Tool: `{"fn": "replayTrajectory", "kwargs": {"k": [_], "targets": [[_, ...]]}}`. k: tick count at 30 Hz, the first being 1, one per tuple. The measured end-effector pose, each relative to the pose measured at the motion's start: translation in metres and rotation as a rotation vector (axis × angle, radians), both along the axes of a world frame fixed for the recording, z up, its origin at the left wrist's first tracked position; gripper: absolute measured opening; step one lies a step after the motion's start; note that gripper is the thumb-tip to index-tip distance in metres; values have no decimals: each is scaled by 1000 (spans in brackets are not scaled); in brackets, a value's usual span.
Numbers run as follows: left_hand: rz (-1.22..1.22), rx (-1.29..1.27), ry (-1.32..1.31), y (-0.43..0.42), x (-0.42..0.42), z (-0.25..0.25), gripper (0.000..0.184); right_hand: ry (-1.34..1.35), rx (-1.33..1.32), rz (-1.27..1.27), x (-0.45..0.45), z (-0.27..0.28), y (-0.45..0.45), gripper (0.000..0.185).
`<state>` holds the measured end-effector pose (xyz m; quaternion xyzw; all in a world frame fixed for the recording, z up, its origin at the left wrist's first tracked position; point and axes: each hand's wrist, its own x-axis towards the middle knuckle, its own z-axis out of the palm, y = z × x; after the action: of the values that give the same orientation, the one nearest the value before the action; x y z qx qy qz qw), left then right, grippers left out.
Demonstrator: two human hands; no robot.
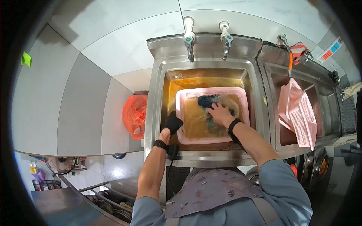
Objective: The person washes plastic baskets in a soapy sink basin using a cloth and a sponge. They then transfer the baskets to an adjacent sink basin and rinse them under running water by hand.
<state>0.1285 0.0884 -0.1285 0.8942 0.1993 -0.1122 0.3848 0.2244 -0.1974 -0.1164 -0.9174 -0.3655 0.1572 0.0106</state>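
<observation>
A pink plastic basket (212, 142) with slotted sides sits in brownish water inside the left steel sink (161, 113). My left hand (173, 123), in a black glove, is closed at the basket's left rim. Inside the basket, my bare right hand (220, 114) presses on a wet, dark cloth-like bundle (206, 101), its fingers bent over it and partly under water. Pale, foamy-looking material lies around that hand; I cannot make out exactly what it is. Both wrists carry black bands.
Two taps (189, 39) stand behind the sink. More pink baskets (301, 116) lean in the right-hand sink, below a tap with an orange hose (290, 62). A red plastic bag (135, 116) is left of the sink. An open drawer (109, 203) lies at lower left.
</observation>
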Motion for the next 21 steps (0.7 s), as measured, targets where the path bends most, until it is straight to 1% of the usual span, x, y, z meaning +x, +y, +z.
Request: {"fn": "replayTrajectory", "kwargs": {"k": [1, 3, 4, 5, 7, 8, 10, 11, 13, 14, 15, 17, 19, 20, 21], "targets": [[-5, -44, 4, 2, 2, -1, 49, -1, 0, 1, 2, -2, -5, 47], [-9, -36, -25, -1, -1, 3, 49, -15, 117, -278, 4, -4, -10, 46], [-14, -27, -55, -4, -1, 8, 50, 26, 161, -419, 4, -4, -9, 43], [-13, -26, -53, -7, 0, 13, 50, 29, 163, -419, 5, -8, -2, 43], [-29, 47, -93, -9, 0, 16, 50, 55, 299, -614, 9, -27, 17, 41], [-24, 51, -90, -8, -1, 18, 50, 60, 301, -610, 13, -32, 25, 41], [-38, -6, -79, -7, -5, 20, 49, 31, 300, -465, 22, -30, 42, 42], [-38, -6, -74, -6, -5, 18, 49, 37, 300, -466, 22, -29, 50, 42], [-9, -172, -138, 0, -8, 4, 45, 203, 501, -570, 18, -22, 68, 41], [-11, -172, -134, 2, -9, 1, 45, 263, 514, -605, 18, -20, 80, 47], [4, -216, -126, 2, -7, 2, 43, 262, 516, -608, 16, -23, 89, 47], [15, -259, -117, 1, -5, 7, 42, 420, 760, -524, 8, -26, 106, 53], [-60, -141, -170, -1, -5, 20, 39, 440, 885, -422, -4, -20, 124, 59], [-66, -142, -171, -4, -6, 26, 39, 440, 872, -425, -10, -16, 132, 62], [-21, -227, -180, -6, -6, 32, 38, 436, 856, -433, -14, -14, 136, 66]]}}
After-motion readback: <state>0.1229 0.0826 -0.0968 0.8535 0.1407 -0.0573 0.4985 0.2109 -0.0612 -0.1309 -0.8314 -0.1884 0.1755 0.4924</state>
